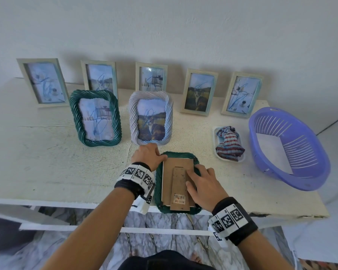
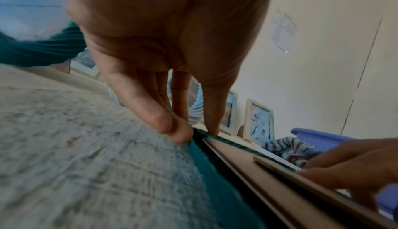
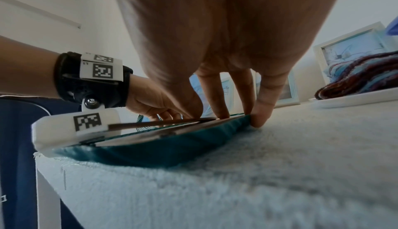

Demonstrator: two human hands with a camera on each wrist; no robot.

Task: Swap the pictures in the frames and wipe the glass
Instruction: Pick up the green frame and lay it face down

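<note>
A dark green rope-edged frame point(image 1: 158, 184) lies face down at the table's front edge, its brown backboard point(image 1: 169, 172) and folding stand point(image 1: 179, 182) facing up. My left hand point(image 1: 147, 154) pinches the frame's far left corner, thumb on the rim and fingertips point(image 2: 176, 134) against its outer side. My right hand point(image 1: 203, 184) lies spread on the backboard and the right rim, fingers fairly straight, little finger point(image 3: 260, 118) down at the rim's outer edge. Behind it stand a second green rope frame point(image 1: 95, 117) and a pale lilac rope frame point(image 1: 150, 117), both with scribbled pictures.
Several slim pale frames point(image 1: 200, 92) lean along the wall at the back. A striped cloth point(image 1: 230, 145) is bunched on a small white tray point(image 1: 216, 133) to the right. Beyond it tilts a purple slotted basket point(image 1: 300, 149). The face-down frame overhangs the table's front edge point(image 1: 66, 201).
</note>
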